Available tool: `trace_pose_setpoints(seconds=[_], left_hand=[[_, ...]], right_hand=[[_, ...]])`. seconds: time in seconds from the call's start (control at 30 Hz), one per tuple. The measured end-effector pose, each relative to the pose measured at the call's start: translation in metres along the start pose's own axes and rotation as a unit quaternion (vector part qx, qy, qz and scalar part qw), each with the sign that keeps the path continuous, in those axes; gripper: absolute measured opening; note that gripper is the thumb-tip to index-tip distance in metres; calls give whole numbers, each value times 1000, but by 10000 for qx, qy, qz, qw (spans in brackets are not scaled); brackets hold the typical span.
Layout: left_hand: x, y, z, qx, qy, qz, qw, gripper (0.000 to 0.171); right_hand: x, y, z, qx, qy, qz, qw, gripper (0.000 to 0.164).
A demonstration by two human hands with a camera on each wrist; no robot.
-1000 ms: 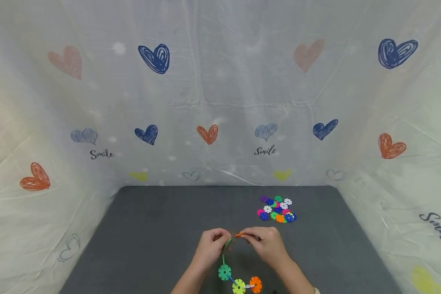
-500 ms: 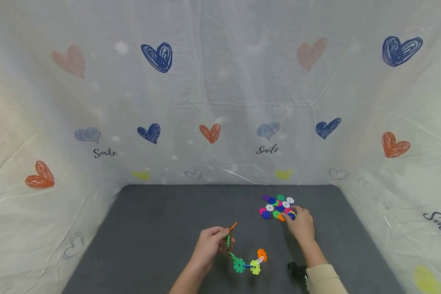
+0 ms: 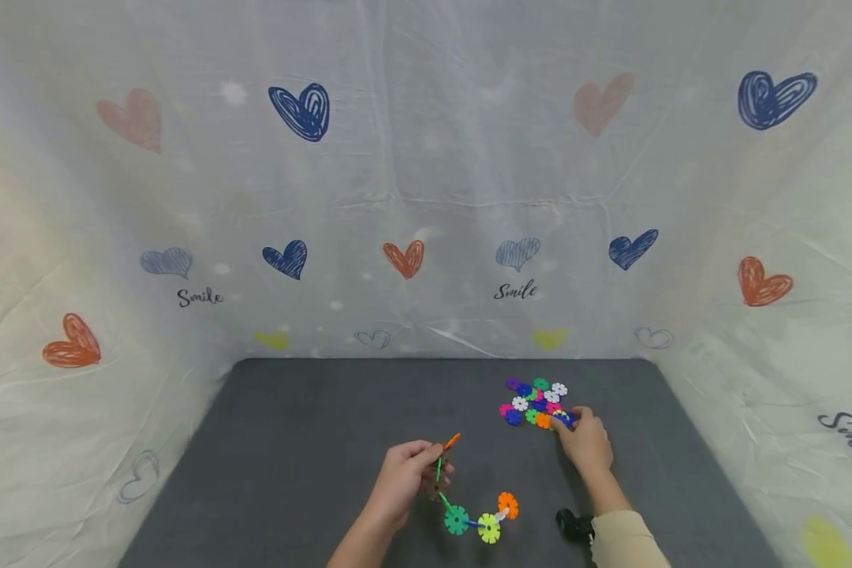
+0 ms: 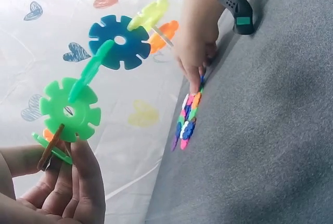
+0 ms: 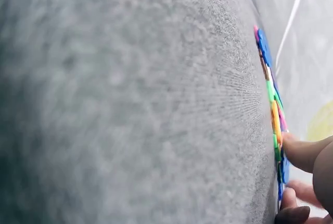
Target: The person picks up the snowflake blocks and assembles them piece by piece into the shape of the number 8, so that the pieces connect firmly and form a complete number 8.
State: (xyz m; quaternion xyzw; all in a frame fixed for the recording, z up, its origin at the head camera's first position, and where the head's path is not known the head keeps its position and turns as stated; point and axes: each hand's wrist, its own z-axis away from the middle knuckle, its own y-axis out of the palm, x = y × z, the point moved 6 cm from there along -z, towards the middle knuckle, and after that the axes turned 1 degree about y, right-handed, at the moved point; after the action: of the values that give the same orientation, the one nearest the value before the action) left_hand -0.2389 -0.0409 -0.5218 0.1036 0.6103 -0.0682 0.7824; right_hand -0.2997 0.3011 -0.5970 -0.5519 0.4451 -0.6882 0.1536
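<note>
We saw the L grip [image 3: 410, 475] pinched tight, thumb against fingers, on one end of a chain [image 4: 91, 70] of notched plastic discs. Right at its fingertips a green disc [image 4: 86, 112] showed its face to the L wrist cam, w/ an orange disc [image 3: 453, 441] poking up & away just past the thumb tip. From the L grip we followed the chain nearer & to its right: a teal disc [image 3: 457, 520], a yellow disc [image 3: 488, 528], a white disc [image 3: 502, 514] nearly edge-on, then a second orange disc [image 3: 507, 506] at the far end.

Ahead & to the right of the L grip, we had the R grip [image 3: 588, 443] at the near R edge of a flat pile [image 3: 537, 405] of mixed-colour discs. Its thumb & fingers were a bit apart, either side of a blue disc [image 5: 285, 169]; whether it had firm hold, we couldn't tell. Most of the pile lay just L of & beyond it, on the grey table [image 3: 312, 442]. Behind the R grip we noted a black gadget [image 3: 573, 525] nr the wrist, next to a beige sleeve [image 3: 628, 540]. Well beyond both hung a pale sheet [image 3: 454, 158] w/ hearts.
</note>
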Motion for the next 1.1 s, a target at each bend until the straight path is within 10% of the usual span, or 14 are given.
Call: trace_pose_setpoints(seconds=[0.5,0.77,0.97,1.1], left_hand=[[-1,0,-3,-69,-4,29,10000,31],[-5,0,-3,-252,138,-10,9996,32],[-6,-3,-4,-493,330,-82,9982,33],[-7,-3,-2,-542,327,-49,9980,33]], right_hand=[[4,-11,11,-302,33,-1506,9881,35],[71,-17,65,61,-889,-2843,9546,29],[122,-21,114,769,-1234,-3932,9079,16],[137,-23,127,868,-1640,-3817,9055,10]])
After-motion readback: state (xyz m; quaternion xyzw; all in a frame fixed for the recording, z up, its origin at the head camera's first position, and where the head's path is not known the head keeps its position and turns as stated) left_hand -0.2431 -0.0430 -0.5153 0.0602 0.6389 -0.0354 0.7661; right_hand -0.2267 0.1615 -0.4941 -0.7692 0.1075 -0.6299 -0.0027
